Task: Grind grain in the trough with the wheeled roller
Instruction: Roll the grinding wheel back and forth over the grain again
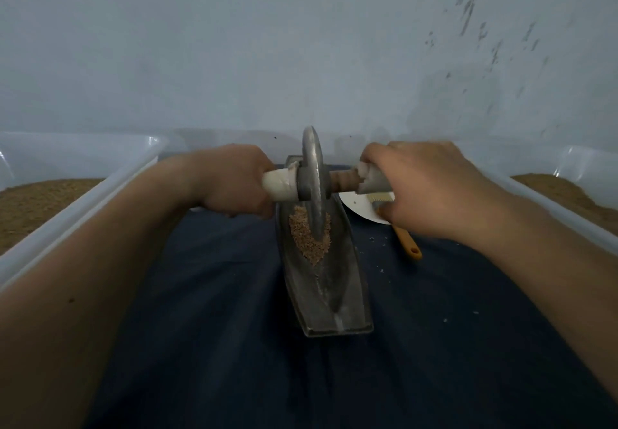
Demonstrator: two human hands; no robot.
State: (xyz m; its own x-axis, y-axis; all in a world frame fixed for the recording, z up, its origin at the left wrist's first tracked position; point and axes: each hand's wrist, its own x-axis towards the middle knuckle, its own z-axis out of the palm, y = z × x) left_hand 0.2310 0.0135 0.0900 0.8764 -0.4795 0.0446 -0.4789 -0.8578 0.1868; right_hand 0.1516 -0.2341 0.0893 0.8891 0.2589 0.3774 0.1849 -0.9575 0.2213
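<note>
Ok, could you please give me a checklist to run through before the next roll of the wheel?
1. Left hand grips the left handle: ok.
2. Right hand grips the right handle: ok.
3. Wheel stands in the trough groove: ok.
4. Grain lies around the wheel's foot: ok.
5. Brush lies apart from the trough, on the cloth: ok.
6. Trough braced against sliding: cannot tell.

No words, numbers or signs can be read here. The long grey metal trough (334, 295), the grey metal wheeled roller (312, 167), the clear plastic tub on the left (83, 214), the clear plastic tub on the right (582, 167) and the small white plate (357, 206) show no letters.
</note>
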